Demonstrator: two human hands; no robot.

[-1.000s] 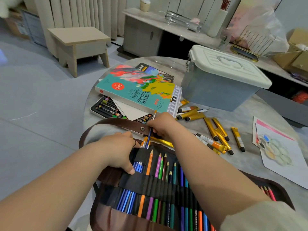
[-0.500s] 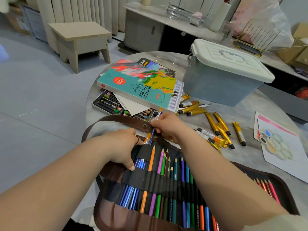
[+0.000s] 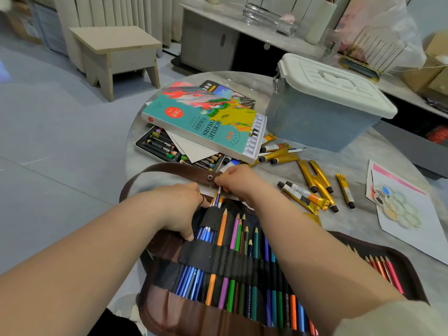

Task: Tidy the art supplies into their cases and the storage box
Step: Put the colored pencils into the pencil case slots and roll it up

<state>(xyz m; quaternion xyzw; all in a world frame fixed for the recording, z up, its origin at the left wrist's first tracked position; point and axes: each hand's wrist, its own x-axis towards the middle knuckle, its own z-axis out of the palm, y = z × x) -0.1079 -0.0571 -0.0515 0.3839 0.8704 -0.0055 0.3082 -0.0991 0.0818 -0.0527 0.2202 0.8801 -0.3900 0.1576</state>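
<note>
Pinching a brush [image 3: 218, 196] in my right grip [image 3: 238, 180], lower end in the pencil case [image 3: 169, 305] loop; left grip [image 3: 179, 207] holds case's upper edge, near edge of surface [image 3: 358, 166].

A brown roll [image 3: 169, 309] is laid open at the near edge of the counter [image 3: 363, 166], with coloured pencils [image 3: 232, 282] slotted under its black elastic bands. Blue-handled brushes [image 3: 206, 232] are bunched in the leftmost slot. One brush [image 3: 219, 195] is pinched by the right hand [image 3: 238, 180], and the roll is gripped at that slot by the left hand [image 3: 179, 204]. Behind, a teal acrylic box [image 3: 201, 117] lies tilted on an open pastel tin [image 3: 155, 144]. Gold tubes [image 3: 312, 175] are scattered loose to the right. The storage box [image 3: 320, 122], lid shut, stands at the far side.
</note>
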